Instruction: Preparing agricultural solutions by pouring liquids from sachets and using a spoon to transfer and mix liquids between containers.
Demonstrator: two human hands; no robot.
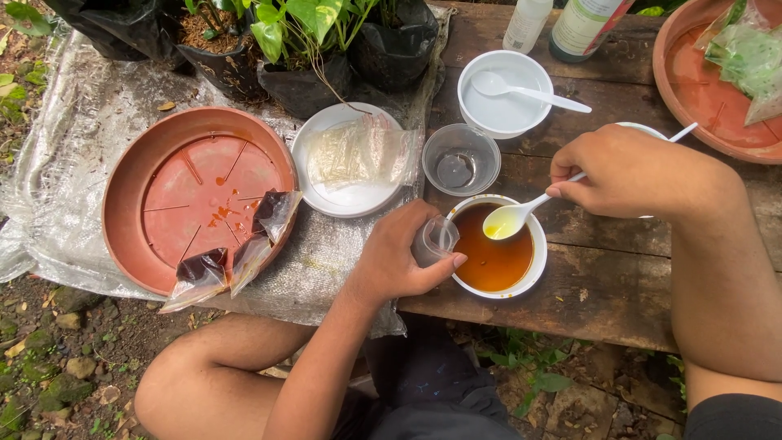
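Right hand (pixel 631 171) pinched the white plastic spoon (pixel 521 213), its bowl full of yellow liquid, hovering over the white bowl of amber liquid (pixel 495 259) on the wooden counter (pixel 603 285); left hand (pixel 399 257) was wrapped around a small clear cup (pixel 432 239), tilted against the bowl's rim. Beyond sat an empty clear cup (pixel 461 159), another white bowl with a spoon (pixel 505 91), a white plate with a clear bag (pixel 350 159), and a terracotta saucer (pixel 191 195) holding dark liquid bags

Bare planks (pixel 607 281) right of brown-liquid bowl (pixel 495 254); clear cup (pixel 461 159) just behind.
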